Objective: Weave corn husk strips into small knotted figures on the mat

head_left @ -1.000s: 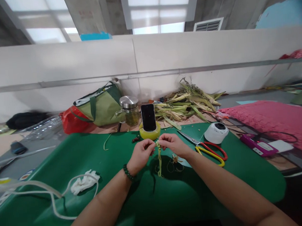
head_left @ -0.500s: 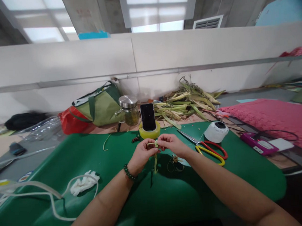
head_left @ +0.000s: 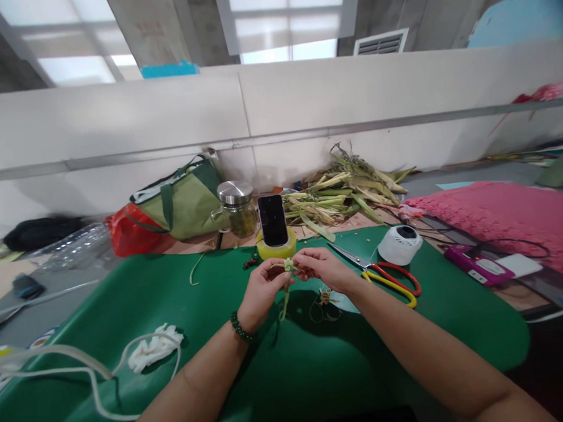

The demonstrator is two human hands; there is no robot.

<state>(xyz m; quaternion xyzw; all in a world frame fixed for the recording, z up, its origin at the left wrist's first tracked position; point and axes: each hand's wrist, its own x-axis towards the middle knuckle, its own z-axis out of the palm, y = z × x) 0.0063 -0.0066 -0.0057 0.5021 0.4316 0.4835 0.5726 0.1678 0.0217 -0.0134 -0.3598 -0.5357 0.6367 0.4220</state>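
Between my two hands is a small knotted piece of pale green plant strip (head_left: 288, 265), its loose end hanging down toward the green mat (head_left: 222, 356). My left hand (head_left: 262, 291), a dark green bead bracelet at its wrist, pinches the strip from the left with thumb and fingers. From the right, my right hand (head_left: 324, 269) pinches the same piece, fingertips close to the knot. Both are held just above the mat, in front of a phone (head_left: 273, 220) propped on a yellow roll of tape (head_left: 277, 245). Below my right hand lies a small brown and yellow item (head_left: 327, 295) with thin loops.
Scissors (head_left: 391, 281) with red and yellow handles lie right, beside a white thread spool (head_left: 400, 245). A glass jar mug (head_left: 239, 216), green bag (head_left: 188, 202) and heap of dry leaves (head_left: 350, 186) stand behind. White tubing (head_left: 96, 393) and crumpled tissue (head_left: 155, 347) lie left.
The view has shifted slightly. My right fingers have curled in more at the knot, and the strip's hanging tail has swung a little left. Both hands keep their pinch.
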